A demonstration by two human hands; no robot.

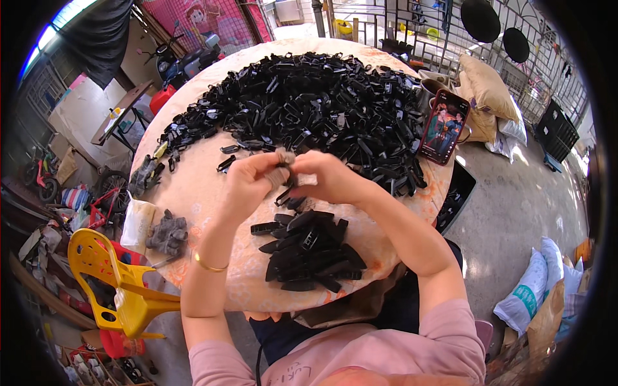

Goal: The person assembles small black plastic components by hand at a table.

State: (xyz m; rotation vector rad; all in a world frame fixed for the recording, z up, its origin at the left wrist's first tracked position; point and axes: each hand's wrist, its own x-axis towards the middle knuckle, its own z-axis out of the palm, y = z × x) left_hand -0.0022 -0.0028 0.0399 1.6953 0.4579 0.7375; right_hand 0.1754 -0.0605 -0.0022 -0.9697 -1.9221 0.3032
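Observation:
Above the middle of a round table (pixel 212 170), my two hands meet around a small black plastic part (pixel 290 184), mostly hidden by the fingers. My left hand (pixel 251 180) pinches it, with pale wraps on the thumb and a fingertip. From the other side my right hand (pixel 329 178) has its fingers closed on the same part. Just below the hands lies a small heap of longer, smooth black plastic pieces (pixel 312 254). Beyond them spreads a big pile of small black plastic parts (pixel 315 96) across the far half of the table.
A phone (pixel 444 127) stands upright at the table's right edge beside a metal cup (pixel 430 90). Dark grey gloves (pixel 167 233) and a white packet (pixel 137 225) lie at left. A yellow chair (pixel 122 289) stands near left; sacks (pixel 489 90) are stacked far right.

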